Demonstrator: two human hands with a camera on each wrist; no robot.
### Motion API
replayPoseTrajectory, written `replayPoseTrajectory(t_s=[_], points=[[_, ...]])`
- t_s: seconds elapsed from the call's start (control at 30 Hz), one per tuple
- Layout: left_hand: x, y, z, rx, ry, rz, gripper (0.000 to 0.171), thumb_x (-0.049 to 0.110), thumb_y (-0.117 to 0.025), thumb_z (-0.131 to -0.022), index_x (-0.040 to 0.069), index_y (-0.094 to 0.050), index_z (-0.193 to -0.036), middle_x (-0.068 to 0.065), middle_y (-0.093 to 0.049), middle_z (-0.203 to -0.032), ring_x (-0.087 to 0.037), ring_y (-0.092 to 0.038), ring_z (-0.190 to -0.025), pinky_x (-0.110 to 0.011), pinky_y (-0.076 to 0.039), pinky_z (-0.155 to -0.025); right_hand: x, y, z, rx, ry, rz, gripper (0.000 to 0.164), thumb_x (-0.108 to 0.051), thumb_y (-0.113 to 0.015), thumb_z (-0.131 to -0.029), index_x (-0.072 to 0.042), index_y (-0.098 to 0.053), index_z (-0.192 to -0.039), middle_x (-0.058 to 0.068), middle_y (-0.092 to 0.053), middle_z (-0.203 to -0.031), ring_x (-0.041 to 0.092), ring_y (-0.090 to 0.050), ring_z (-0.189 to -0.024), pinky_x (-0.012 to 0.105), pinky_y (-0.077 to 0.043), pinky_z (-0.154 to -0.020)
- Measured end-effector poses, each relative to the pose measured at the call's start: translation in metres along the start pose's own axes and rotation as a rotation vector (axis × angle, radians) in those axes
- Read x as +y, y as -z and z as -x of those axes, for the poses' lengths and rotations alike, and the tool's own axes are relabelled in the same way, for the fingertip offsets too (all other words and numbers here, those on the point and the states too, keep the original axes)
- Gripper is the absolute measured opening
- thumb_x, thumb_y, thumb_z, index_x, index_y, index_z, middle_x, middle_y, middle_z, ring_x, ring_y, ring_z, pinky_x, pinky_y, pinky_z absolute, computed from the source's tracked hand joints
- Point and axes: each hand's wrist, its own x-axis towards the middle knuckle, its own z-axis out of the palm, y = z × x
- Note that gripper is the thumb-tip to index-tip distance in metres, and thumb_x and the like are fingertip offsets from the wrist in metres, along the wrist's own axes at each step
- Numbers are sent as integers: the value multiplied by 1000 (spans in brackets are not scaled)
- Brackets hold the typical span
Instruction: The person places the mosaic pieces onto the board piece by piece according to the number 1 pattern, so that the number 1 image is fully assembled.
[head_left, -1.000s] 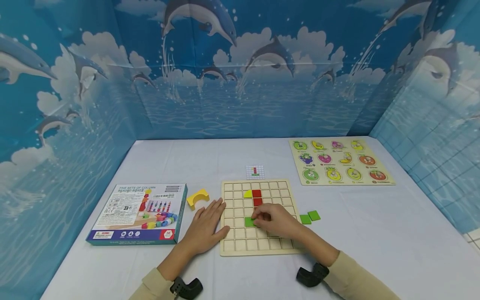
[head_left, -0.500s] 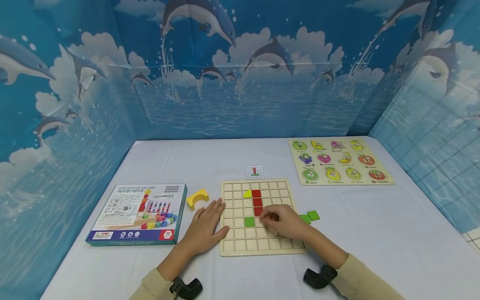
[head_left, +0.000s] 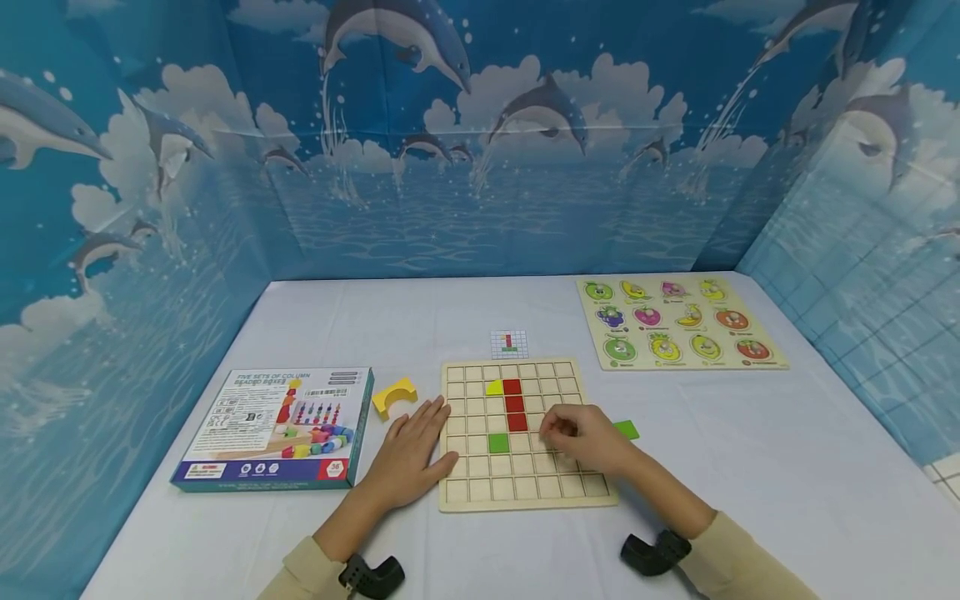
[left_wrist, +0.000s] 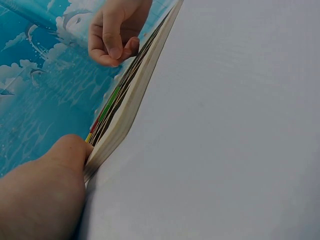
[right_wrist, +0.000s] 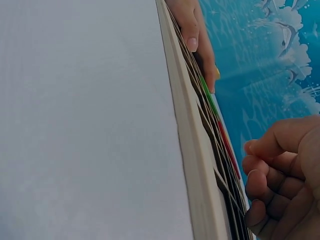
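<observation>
Wooden grid board (head_left: pixel 476 490) lies at the lower centre of the frame, with three red tiles (head_left: pixel 514 403) in a column, a yellow piece (head_left: pixel 495 387) beside the top one, and a green tile (head_left: pixel 498 443) below and left of the column. At left, a box (head_left: pixel 258 425) reads "FIVE SETS OF COLUMN BEADED BOXES", with a barcode and a red corner square that looks like "36"; its smaller print is too fine to read. Fruit pictures fill a board at upper right, the fruit board (head_left: pixel 682 335), their captions illegible. Just above the grid sits a small printed card (head_left: pixel 510 345). Between box and grid rests a yellow arch block (head_left: pixel 393 392). The left hand (head_left: pixel 411 458) lies flat, fingers straight, on the grid's left edge. The right hand (head_left: pixel 588 437), empty, fingers loosely curled and thumb near the index finger, hides cells at the grid's right side. Past its wrist, a loose green tile (head_left: pixel 626 430) lies on the white cloth (head_left: pixel 480 554). Dolphins decorate the blue backdrop (head_left: pixel 487 225) behind.
</observation>
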Motion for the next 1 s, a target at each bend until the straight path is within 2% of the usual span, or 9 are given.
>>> replayPoseTrajectory(t_s=[0.47, 0.8, 1.0], points=[[0, 0, 0, 9, -10, 5, 71, 46, -47, -97, 5, -32, -152, -9, -26, -159, -26, -21, -146, -53, -16, -113, 10, 20, 10, 72, -61, 33, 6, -3, -62, -91, -6, -68, -91, -1, -58, -75, 11, -51, -65, 24, -44, -56], [-1, 0, 0, 10, -12, 7, 71, 46, -47, -97, 5, -31, -152, -9, -26, -159, -26, -21, -146, -53, -16, -113, 16, 35, 17, 129, -85, 4, 5, -5, -65, -91, -2, -67, -94, 6, -62, -79, 12, -52, -64, 24, -46, -54], [0, 1, 0, 4, -10, 13, 71, 45, -47, -97, 5, -31, -152, -9, -26, -159, -25, -21, -146, -53, -15, -113, 19, 46, 20, 157, -105, 8, 7, -6, -64, -92, -1, -67, -95, 5, -62, -79, 13, -51, -63, 25, -44, -53]])
